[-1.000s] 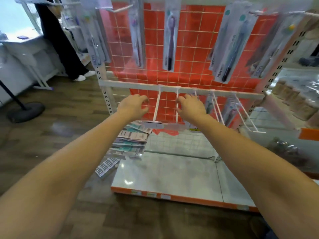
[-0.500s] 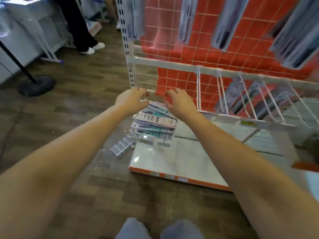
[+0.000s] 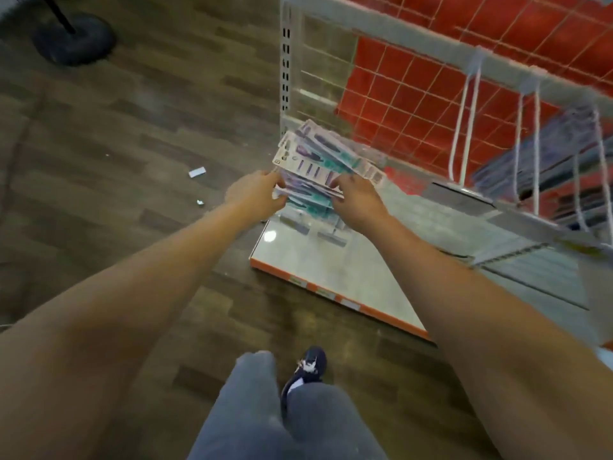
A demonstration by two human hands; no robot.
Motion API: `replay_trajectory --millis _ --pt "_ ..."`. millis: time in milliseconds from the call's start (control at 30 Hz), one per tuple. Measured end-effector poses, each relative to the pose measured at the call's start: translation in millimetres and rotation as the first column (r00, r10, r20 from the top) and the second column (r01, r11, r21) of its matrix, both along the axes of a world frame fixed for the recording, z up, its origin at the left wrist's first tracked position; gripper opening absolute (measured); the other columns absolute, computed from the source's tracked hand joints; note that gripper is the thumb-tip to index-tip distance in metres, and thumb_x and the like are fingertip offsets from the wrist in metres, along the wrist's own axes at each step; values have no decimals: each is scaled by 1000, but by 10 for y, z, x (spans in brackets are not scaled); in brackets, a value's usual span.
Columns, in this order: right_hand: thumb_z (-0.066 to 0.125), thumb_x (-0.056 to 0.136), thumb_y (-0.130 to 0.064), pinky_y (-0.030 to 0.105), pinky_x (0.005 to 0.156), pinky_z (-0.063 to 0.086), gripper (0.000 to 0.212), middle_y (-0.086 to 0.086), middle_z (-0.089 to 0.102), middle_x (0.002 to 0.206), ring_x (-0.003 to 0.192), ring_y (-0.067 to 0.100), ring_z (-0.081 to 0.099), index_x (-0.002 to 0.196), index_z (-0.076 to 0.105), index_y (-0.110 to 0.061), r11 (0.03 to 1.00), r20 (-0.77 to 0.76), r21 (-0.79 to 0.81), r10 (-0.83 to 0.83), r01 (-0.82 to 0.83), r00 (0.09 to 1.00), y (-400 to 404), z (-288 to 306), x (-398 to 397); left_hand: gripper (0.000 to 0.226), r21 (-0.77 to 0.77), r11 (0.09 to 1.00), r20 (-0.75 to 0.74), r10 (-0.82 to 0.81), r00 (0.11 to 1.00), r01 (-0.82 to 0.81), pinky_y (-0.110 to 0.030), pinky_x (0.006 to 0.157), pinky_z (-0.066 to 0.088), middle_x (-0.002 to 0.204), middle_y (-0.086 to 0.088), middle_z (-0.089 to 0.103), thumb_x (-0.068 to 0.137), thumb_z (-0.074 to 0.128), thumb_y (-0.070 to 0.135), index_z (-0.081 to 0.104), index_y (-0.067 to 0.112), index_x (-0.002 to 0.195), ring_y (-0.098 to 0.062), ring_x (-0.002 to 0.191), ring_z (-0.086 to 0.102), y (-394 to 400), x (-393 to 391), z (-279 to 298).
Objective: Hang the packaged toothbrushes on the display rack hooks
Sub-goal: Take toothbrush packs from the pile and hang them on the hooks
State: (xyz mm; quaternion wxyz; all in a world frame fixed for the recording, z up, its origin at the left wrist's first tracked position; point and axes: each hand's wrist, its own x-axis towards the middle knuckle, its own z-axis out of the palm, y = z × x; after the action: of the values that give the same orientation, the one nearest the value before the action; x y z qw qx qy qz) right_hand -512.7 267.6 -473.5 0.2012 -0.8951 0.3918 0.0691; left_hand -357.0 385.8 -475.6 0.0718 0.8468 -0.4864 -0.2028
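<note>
A stack of packaged toothbrushes (image 3: pixel 318 161), white cards with purple and teal brushes, lies at the back left corner of the grey bottom shelf (image 3: pixel 331 260). My left hand (image 3: pixel 257 195) grips the stack's left end. My right hand (image 3: pixel 356 202) pinches a pack at the stack's right side. White wire hooks (image 3: pixel 464 127) stick out from the rack's crossbar at the upper right, and several hung packs (image 3: pixel 530 154) show behind them, blurred.
The red grid back panel (image 3: pixel 447 78) rises behind the shelf, with a white slotted upright (image 3: pixel 286 61) at its left. The shelf has an orange front edge (image 3: pixel 331 293). A black round stand base (image 3: pixel 73 38) sits on the wooden floor, far left. My legs and a dark shoe (image 3: pixel 306 370) are below.
My view has tilted down from the hooks to the bottom shelf. Both hands dropped from the hook bar onto the stack of packs and now hold it.
</note>
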Motion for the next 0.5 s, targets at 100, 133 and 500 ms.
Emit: replay_trajectory --millis 100,133,500 --pt "49 95 -21 40 97 39 35 12 47 130 120 31 42 130 48 -16 1000 -42 0 -21 21 999 -133 -234 20 32 9 995 -69 103 992 -103 -35 83 46 121 -8 59 91 54 36 57 21 119 -27 106 57 -64 23 -316" --pt "49 95 -21 40 97 39 36 12 47 130 119 31 42 130 48 -15 1000 -42 -7 -22 22 999 -168 -310 28 31 13 993 -93 120 988 -119 -35 84 46 120 -8 60 91 54 34 58 19 118 -27 106 57 -86 20 -406" --pt "49 95 -24 40 100 38 37 10 45 133 122 27 40 129 48 -12 985 -33 -57 -167 165 985 -464 -912 450 17 168 912 -503 406 763 -374 -31 76 47 93 -4 63 95 50 30 57 15 93 -21 83 58 -544 70 -1094"
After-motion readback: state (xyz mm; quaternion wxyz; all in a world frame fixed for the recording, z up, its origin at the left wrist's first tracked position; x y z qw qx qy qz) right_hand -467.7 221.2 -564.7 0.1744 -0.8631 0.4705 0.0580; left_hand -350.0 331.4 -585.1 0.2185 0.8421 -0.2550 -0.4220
